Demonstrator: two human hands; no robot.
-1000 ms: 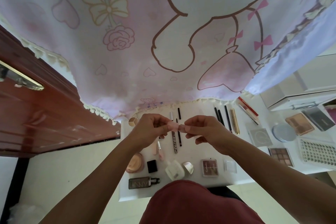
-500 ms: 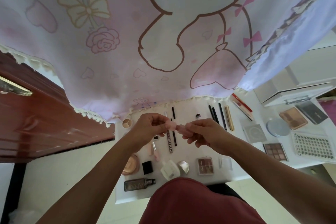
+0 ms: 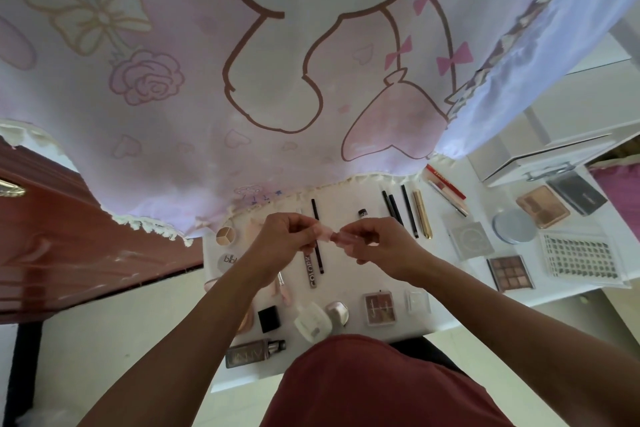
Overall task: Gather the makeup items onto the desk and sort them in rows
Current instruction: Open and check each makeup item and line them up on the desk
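The left hand (image 3: 287, 236) and right hand (image 3: 377, 248) each pinched one end of a small pink tube (image 3: 333, 236) above the white desk (image 3: 346, 284); holding it level, then laying it parallel beside the black pencils (image 3: 394, 208), would likely serve best.

A pink-and-white fabric (image 3: 194, 87) printed with a cartoon rabbit, bows, hearts and 1 rose is seen draped over the far edge of a white tabletop (image 3: 349, 206), with daylight filtered through it. A glossy reddish-brown wooden panel (image 3: 69, 236) with a brass handle (image 3: 10, 189) is shown at left, a white drawer unit (image 3: 519, 149) at right, and pale floor (image 3: 121, 329) below.
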